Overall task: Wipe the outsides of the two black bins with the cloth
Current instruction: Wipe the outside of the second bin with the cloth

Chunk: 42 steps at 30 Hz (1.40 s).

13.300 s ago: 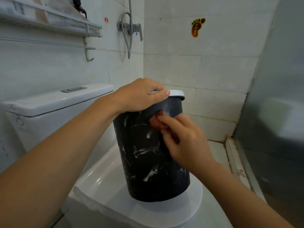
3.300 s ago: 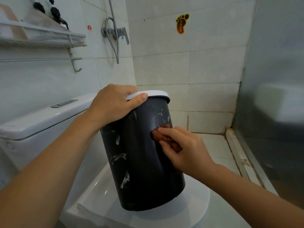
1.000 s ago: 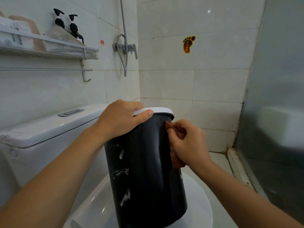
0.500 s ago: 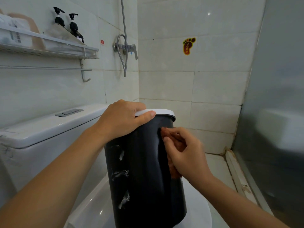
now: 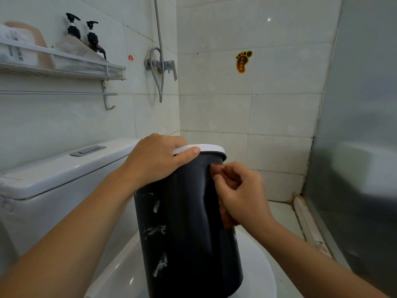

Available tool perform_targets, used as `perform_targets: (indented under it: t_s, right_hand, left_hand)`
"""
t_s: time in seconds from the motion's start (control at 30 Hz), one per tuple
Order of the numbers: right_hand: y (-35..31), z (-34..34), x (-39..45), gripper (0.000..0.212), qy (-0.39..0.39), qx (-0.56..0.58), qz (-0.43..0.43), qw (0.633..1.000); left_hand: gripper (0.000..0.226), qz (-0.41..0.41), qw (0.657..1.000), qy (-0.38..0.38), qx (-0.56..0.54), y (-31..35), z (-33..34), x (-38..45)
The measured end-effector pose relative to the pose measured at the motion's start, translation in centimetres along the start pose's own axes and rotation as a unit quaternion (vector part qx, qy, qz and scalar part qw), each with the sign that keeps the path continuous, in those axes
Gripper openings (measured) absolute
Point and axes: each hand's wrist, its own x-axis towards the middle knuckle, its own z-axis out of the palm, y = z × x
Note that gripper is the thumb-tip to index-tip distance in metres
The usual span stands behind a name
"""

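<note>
On the closed toilet lid [image 5: 253, 274] stands a black bin [image 5: 189, 233], upright and only slightly tilted, its white rim ring [image 5: 211, 147] at the top; the bin's base rests on the lid, in front of the white cistern [image 5: 64, 173] with its flush button plate [image 5: 88, 150]. Over the near side of the rim lies the left hand [image 5: 156, 160]; its grip is curled round the bin's top edge, the thumb stretched along the white ring and the fingers hidden over the far side. Against the bin's right flank, just below the rim, sits the right hand [image 5: 240, 194]; its grip is pressed together on a reddish-brown cloth [image 5: 227, 220], which is pinched between fingers and palm and held flat to the black wall; a fold of the cloth shows under the hand, and another bit peeps out by the fingertips [image 5: 217, 178]. White smears [image 5: 158, 230] mark the bin's left-facing side in several patches, one above another; the part nearest the right hand looks plain black. Only one bin is in view. On the left wall hangs a white shelf [image 5: 64, 65] carrying two dark pump bottles [image 5: 94, 41], with a rail and hook below it; a shower valve [image 5: 163, 65] with a looped hose sits by the corner; a foot-shaped sticker [image 5: 242, 61] is stuck on the far tiled wall; a frosted panel [image 5: 363, 125] fills the right side.
</note>
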Motion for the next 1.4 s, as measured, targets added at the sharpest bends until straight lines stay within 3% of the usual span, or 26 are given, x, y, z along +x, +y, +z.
perform_targets:
  t_s: [0.17, 0.27, 0.37, 0.53, 0.67, 0.77, 0.9, 1.0, 1.1, 1.17, 1.33, 1.4]
  right_hand:
    - [0.5, -0.1, 0.0, 0.006, 0.007, -0.005, 0.018, 1.0]
    - [0.1, 0.1, -0.4, 0.009, -0.019, -0.03, -0.042, 0.998]
    - [0.3, -0.1, 0.2, 0.002, 0.005, -0.032, 0.03, 0.999]
    - [0.2, -0.9, -0.5, 0.019, -0.038, 0.068, 0.103, 0.992]
    - [0.1, -1.5, -1.8, 0.054, -0.128, 0.079, 0.087, 0.985]
    - [0.0, -2.0, -1.9, 0.057, -0.139, 0.078, 0.095, 0.983]
    - [-0.4, -2.1, -2.0, 0.058, -0.141, 0.056, 0.075, 0.986]
    - [0.0, -1.9, -2.0, 0.054, -0.118, 0.035, 0.093, 0.988]
    - [0.4, -2.1, -1.6, 0.048, -0.098, 0.115, 0.196, 0.969]
    - [0.3, -2.2, -1.3, 0.043, -0.079, 0.153, 0.216, 0.961]
    - [0.2, -1.9, -1.5, 0.046, 0.035, 0.06, 0.089, 0.994]
    - [-0.1, -1.7, -1.8, 0.049, 0.032, 0.03, 0.06, 0.997]
  left_hand:
    - [0.06, -0.009, 1.0, 0.004, 0.001, -0.2, -0.1, 0.0]
    - [0.062, -0.004, 1.0, -0.002, 0.008, -0.2, 0.0, 0.0]
    - [0.055, -0.013, 1.0, -0.005, 0.002, -0.3, -0.2, -0.1]
    - [0.044, -0.015, 0.999, -0.042, -0.018, -0.3, -0.9, -0.1]
    - [0.034, -0.033, 0.991, -0.115, -0.053, -0.1, -1.9, 0.2]
    - [0.042, -0.048, 0.988, -0.145, -0.032, 0.5, -2.7, 0.8]
    - [0.051, -0.041, 0.991, -0.109, 0.069, 2.4, -2.1, 1.7]
    - [0.061, -0.037, 0.985, -0.115, 0.124, 3.6, -0.7, 2.3]
    - [0.058, -0.029, 0.985, -0.126, 0.118, 3.8, -0.3, 2.8]
    - [0.056, -0.016, 0.986, -0.127, 0.104, 3.7, -0.6, 2.8]
    - [0.052, 0.002, 0.985, -0.168, 0.035, 3.2, -1.3, 2.5]
    - [0.05, 0.007, 0.983, -0.18, 0.029, 3.5, -1.4, 2.6]
